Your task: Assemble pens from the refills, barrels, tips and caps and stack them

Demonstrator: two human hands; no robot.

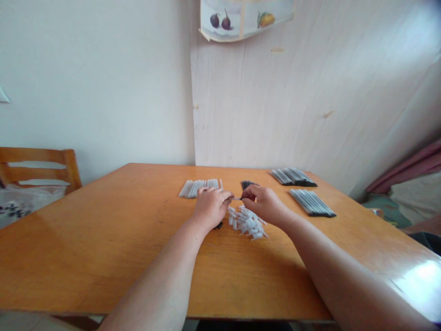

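Note:
My left hand (210,207) and my right hand (262,202) meet over the middle of an orange wooden table (103,239). Both are closed in a pinch on the two ends of one thin pen part (237,198) held between them. Just below the hands lies a loose heap of small white caps (247,222). A row of pale barrels (200,187) lies behind my left hand. A small dark bundle (247,184) sits behind my right hand.
Two bundles of dark pens lie at the right: one at the far edge (292,176), one nearer (312,202). A wooden chair (37,168) with a plastic bag (20,202) stands at the left. A wood-panel wall rises behind the table.

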